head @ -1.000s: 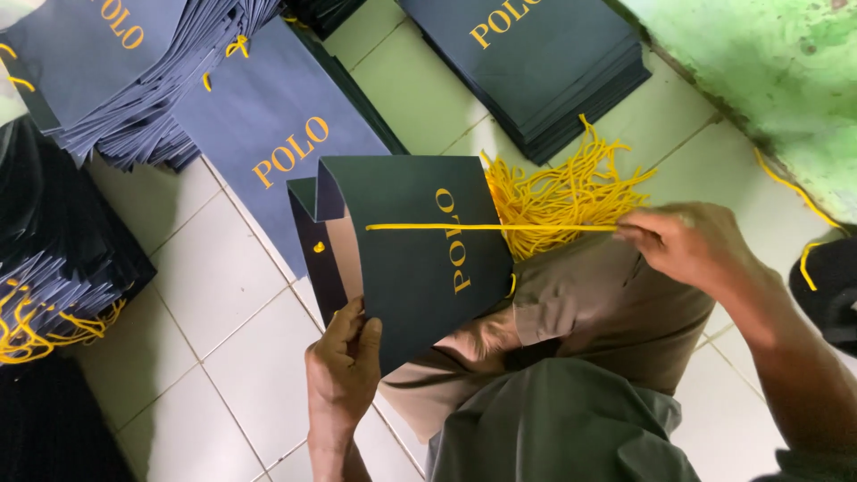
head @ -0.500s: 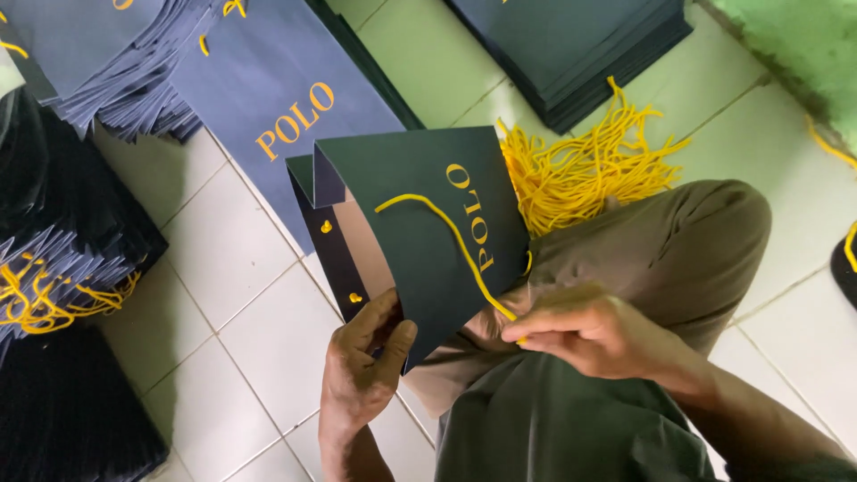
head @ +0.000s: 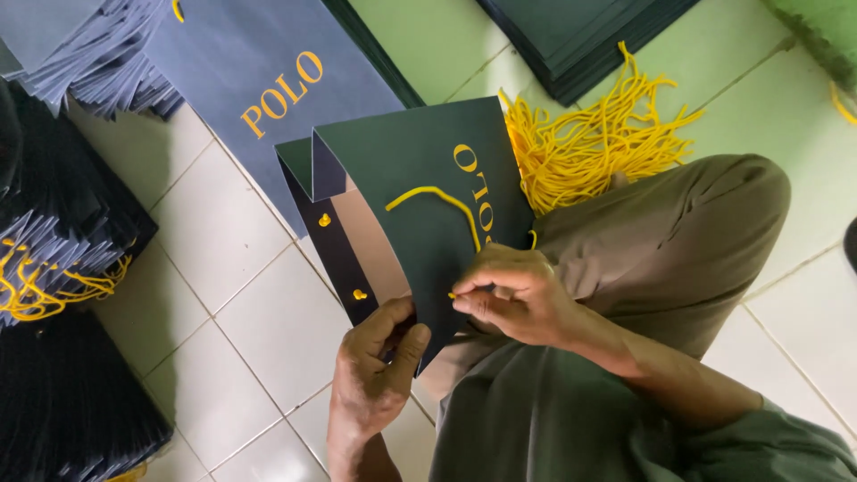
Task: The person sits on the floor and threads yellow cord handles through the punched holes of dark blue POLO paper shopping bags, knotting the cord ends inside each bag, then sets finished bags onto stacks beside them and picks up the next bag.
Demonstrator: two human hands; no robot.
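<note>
Soft, even daylight fills the scene — bright enough, no harsh glare. The pale floor (head: 232, 295) tiles carry only a faint sheen and weak, diffuse shadows beneath the green bag (head: 420, 170). The hands (head: 446, 330) are fairly sharp, with slight motion softness at the fingertips. The dark stacks (head: 62, 419) at left lose detail in shadow — edges look mildly stretched.

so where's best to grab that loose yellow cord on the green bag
Probably near its free end at the upper left of the yellow cord, coming from above: it arches across the flat face of the dark green paper bag, clear of both hands, while the right hand pinches its other end.
</note>
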